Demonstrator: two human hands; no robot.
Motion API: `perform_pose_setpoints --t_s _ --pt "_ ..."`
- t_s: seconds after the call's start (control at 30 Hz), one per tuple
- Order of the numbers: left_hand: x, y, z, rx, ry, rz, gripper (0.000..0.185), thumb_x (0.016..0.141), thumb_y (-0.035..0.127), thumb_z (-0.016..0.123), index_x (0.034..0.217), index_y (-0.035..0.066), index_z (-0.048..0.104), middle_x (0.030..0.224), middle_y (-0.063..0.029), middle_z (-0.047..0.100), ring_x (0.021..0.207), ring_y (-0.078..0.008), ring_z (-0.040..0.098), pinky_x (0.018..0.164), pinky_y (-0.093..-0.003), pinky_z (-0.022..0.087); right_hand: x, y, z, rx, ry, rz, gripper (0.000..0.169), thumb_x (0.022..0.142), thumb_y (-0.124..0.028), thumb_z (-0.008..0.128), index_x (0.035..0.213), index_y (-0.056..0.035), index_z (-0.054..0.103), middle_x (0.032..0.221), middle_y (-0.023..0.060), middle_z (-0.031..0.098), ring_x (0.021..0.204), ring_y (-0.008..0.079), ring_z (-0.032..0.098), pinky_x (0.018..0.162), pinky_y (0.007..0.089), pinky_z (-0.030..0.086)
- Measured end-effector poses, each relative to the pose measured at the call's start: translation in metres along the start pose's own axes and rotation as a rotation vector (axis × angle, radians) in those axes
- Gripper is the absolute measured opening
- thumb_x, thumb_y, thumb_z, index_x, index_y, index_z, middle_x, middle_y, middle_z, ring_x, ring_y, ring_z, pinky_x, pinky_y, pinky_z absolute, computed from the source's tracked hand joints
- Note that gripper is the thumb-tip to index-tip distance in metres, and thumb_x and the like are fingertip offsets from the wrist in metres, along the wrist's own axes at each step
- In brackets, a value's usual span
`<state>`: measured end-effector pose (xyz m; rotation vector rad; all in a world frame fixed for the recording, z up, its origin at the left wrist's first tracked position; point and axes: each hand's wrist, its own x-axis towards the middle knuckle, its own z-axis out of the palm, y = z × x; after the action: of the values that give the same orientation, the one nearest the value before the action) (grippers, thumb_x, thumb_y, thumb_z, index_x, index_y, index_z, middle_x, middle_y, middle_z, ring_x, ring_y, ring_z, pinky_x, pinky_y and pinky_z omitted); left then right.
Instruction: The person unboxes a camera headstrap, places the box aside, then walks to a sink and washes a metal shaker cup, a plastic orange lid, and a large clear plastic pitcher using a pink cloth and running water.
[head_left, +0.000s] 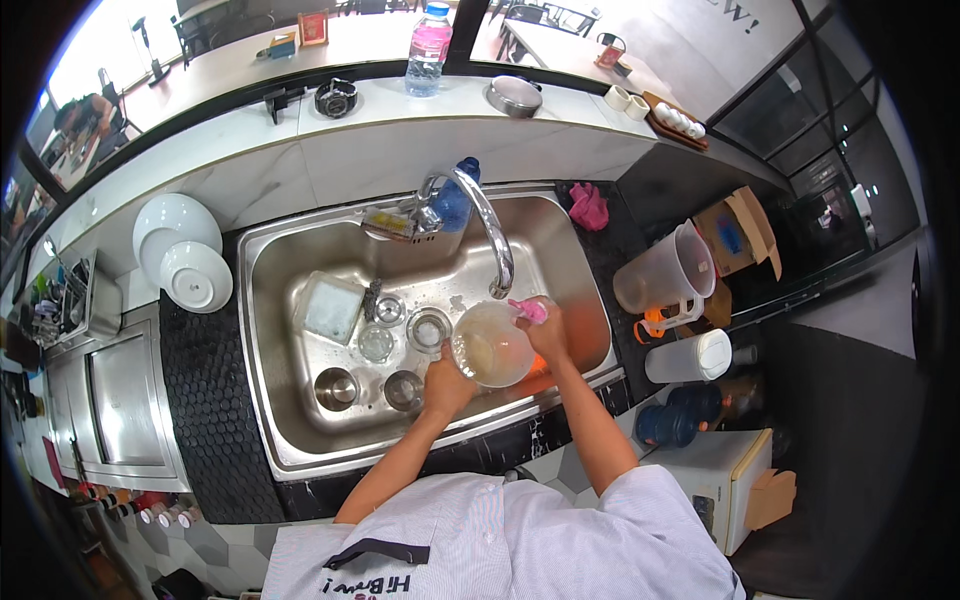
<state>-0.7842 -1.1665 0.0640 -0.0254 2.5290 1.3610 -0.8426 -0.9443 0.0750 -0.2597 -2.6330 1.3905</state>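
Note:
Over the right half of a stainless steel sink, a translucent plastic container is tilted, with bubbles along its left edge. My left hand grips that edge. My right hand holds a crumpled pink cloth against the far right of its rim. Above the container curves the chrome faucet; whether water is running cannot be told. To the left, a square, whitish container, a dark scouring pad, a steel cup and several glasses stand on the sink floor.
White bowls lean together left of the sink. Right of it stand a translucent pitcher and a white-lidded jug; another pink cloth lies near the corner. A blue bottle is behind the faucet. A water bottle tops the ledge.

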Motion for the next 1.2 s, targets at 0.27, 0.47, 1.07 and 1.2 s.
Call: perform_pose_setpoints --t_s 0.27,0.47,1.07,1.2 --pt "0.004 -0.011 0.008 -0.099 0.131 0.013 0.08 0.075 0.02 0.074 0.139 -0.012 0.039 0.085 -0.0308 0.069 0.083 -0.0468 0.069 0.074 -0.0507 0.056 -0.031 -0.01 -0.018 -0.446 -0.355 0.377 0.05 0.08 -0.049 0.076 0.092 -0.0006 0.074 0.085 0.0195 0.073 0.08 0.0346 0.072 0.074 0.0409 0.055" --pt "0.013 -0.002 -0.004 -0.091 0.06 -0.01 0.077 0.077 0.018 0.071 0.138 -0.013 0.037 0.085 -0.0315 0.068 0.085 -0.0472 0.068 0.076 -0.0516 0.056 -0.039 -0.075 -0.041 -0.436 -0.167 0.082 0.06 0.086 -0.055 0.069 0.084 0.0046 0.07 0.077 0.0205 0.07 0.077 0.0337 0.071 0.074 0.0423 0.055" --pt "0.021 -0.009 -0.012 -0.018 0.138 0.012 0.068 0.078 0.016 0.071 0.131 -0.014 0.04 0.085 -0.0318 0.068 0.084 -0.0487 0.068 0.076 -0.052 0.055 -0.022 -0.076 0.064 0.15 -0.778 0.23 0.018 0.09 -0.005 0.06 0.1 -0.0006 0.073 0.094 0.0077 0.071 0.088 0.0152 0.064 0.081 0.0278 0.049" --pt "0.019 -0.01 -0.01 0.039 0.075 0.047 0.062 0.078 0.013 0.07 0.126 -0.014 0.042 0.082 -0.0316 0.068 0.084 -0.0479 0.068 0.075 -0.0511 0.055 -0.019 -0.065 0.097 0.823 -0.334 0.534 0.021 0.091 -0.005 0.058 0.107 -0.0012 0.07 0.093 0.0057 0.067 0.086 0.0127 0.061 0.08 0.0272 0.049"
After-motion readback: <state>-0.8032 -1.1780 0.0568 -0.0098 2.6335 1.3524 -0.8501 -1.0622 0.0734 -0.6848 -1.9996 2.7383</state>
